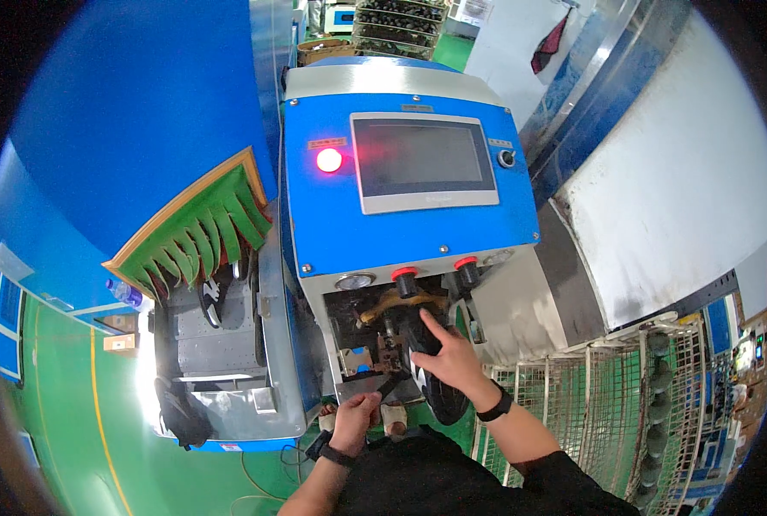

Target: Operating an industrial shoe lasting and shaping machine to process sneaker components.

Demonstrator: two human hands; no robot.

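Observation:
A black shoe (446, 402) with a white patch on its side sits at the front opening of a blue and white machine (332, 232), its near end jutting toward me. My right hand (454, 357) lies over the shoe from the right, forefinger stretched along its top and thumb on its left side. Lower and to the left, my left hand (357, 419) is closed on a dark, narrow strip (392, 383) that points up toward the machine's opening. What the strip is cannot be made out. A worn tan pad (400, 303) is above the shoe's far end.
The machine has a dark screen (426, 163), a lit red lamp (329, 160) and red-collared knobs (406, 279). At left, a conveyor (228, 344) with a green fringed curtain (203, 232) carries a shoe (213, 303); another dark shoe (181, 414) is at its near end. A wire rack (581, 413) stands right.

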